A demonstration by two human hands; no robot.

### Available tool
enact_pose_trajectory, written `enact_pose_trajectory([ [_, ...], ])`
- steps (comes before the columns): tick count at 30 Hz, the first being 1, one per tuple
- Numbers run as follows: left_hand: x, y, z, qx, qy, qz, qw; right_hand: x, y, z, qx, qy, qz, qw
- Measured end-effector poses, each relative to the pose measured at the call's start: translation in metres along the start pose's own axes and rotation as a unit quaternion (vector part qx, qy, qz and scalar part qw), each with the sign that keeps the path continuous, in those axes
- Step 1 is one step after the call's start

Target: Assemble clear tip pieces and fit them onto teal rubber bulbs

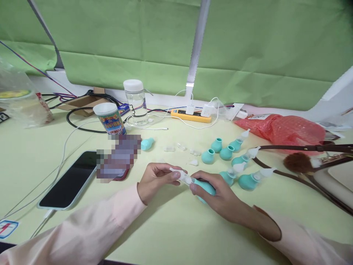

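My left hand [162, 180] pinches a translucent white nozzle tip [180, 175] between thumb and fingers. Closed around a teal squeeze bulb [205, 188] is my right hand [216, 189]. Nozzle and bulb meet between my hands, joined by a clear collar; how firmly they sit together I cannot tell. Right of my hands lie several bulbs with tips on, one of them a nasal aspirator [249, 181]. Behind these stand bare open-necked bulbs [208, 156]. Clear connectors [181, 146] and a loose white tip [193, 162] lie ahead of my hands.
A single bulb [147, 144] lies by a red-cased phone [121, 162]. Further left are a black-screened phone [71, 180], a noodle cup [110, 119] and a water bottle [136, 105]. A yellow power strip [190, 116] sits behind; a red plastic bag [286, 130] and strapped handbag [335, 180] are right.
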State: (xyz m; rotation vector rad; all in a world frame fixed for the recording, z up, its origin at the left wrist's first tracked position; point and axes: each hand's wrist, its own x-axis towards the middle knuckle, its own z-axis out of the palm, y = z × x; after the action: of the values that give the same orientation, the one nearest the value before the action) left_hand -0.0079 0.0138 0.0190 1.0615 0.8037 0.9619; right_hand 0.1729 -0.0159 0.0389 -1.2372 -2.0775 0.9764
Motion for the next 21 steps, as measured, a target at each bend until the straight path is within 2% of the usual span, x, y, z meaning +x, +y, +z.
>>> enact_pose_trajectory([
  [4,-0.004,0.001,0.002,0.082,-0.017,0.072,0.994,-0.002,-0.003,-0.001,-0.018,-0.027,-0.011,0.999],
  [7,-0.006,-0.002,0.001,0.115,-0.031,0.091,0.989,-0.002,-0.005,-0.004,-0.027,-0.032,-0.026,0.999],
  [9,-0.005,-0.004,-0.002,0.149,-0.039,0.112,0.982,-0.001,-0.005,-0.008,-0.043,0.005,-0.040,0.998],
  [11,-0.004,-0.006,-0.006,0.238,-0.033,0.176,0.955,0.000,-0.005,-0.014,-0.076,0.060,-0.049,0.994],
  [12,-0.003,-0.007,-0.008,0.303,-0.026,0.224,0.926,0.001,-0.005,-0.017,-0.098,0.085,-0.051,0.990],
  [14,-0.001,-0.010,-0.012,0.448,-0.011,0.315,0.837,0.003,-0.005,-0.024,-0.145,0.126,-0.052,0.980],
  [16,0.001,-0.013,-0.014,0.566,0.000,0.356,0.744,0.004,-0.005,-0.029,-0.179,0.143,-0.052,0.972],
  [17,0.002,-0.015,-0.014,0.609,0.002,0.358,0.708,0.005,-0.005,-0.031,-0.191,0.148,-0.052,0.969],
  [19,0.003,-0.018,-0.014,0.671,-0.003,0.341,0.659,0.005,-0.004,-0.032,-0.210,0.165,-0.042,0.963],
  [21,0.004,-0.020,-0.013,0.712,-0.011,0.315,0.628,0.006,-0.001,-0.033,-0.243,0.181,-0.021,0.953],
])
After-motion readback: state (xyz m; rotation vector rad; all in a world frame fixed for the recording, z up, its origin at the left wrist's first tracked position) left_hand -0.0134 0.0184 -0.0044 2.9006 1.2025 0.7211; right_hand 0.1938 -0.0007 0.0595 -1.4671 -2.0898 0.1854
